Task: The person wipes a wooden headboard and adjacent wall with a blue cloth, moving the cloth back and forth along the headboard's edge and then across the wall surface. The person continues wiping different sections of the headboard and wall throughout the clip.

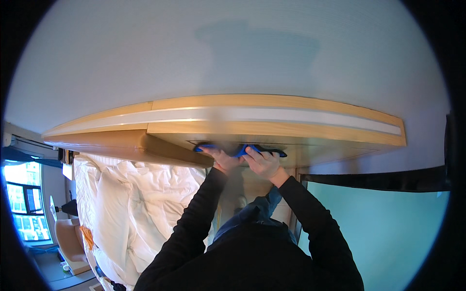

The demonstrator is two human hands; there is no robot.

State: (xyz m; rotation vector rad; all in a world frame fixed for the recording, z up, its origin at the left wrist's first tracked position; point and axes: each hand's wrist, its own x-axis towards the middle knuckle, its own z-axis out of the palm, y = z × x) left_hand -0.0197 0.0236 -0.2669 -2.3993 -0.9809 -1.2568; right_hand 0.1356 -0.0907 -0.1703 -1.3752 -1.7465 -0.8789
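Both hands are raised in front of me at a wooden wall panel (327,143), just below its light wood top ledge with a white inlaid strip (291,114). My left hand (225,160) has its fingers on the left part of a blue cloth with dark edges (242,150). My right hand (263,162) grips the same cloth farther right, its thumb and fingers over the blue fabric. The cloth lies against the panel's face. A blurred patch in the middle of the view hides part of the cloth between the hands.
A tan padded headboard (109,143) adjoins the panel at left. Below it is a bed with rumpled white bedding (145,211). A chair (68,240) and a window (27,203) are at far left. A dark-framed pane (371,232) stands at right.
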